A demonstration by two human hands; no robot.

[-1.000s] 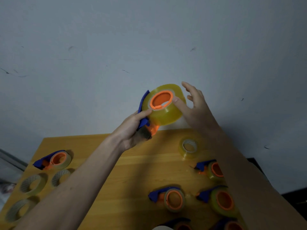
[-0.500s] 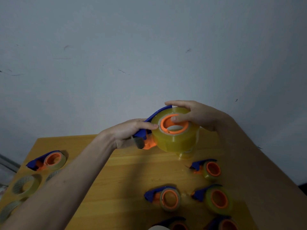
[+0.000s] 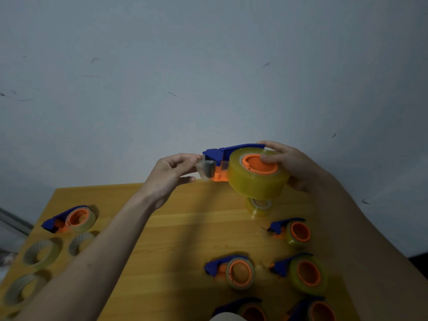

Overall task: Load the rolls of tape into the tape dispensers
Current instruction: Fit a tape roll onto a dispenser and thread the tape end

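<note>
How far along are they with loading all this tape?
Done: several loaded dispensers lie on the table, one at left, others at right. In hand: the right hand holds a loaded dispenser while the left hand pinches its tape end. Left: loose rolls at left and one behind.

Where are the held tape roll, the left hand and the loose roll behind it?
held tape roll [image 3: 257, 184], head view, yellow side.
left hand [image 3: 170, 176], head view, palm.
loose roll [image 3: 258, 208], head view, side wall.
</note>
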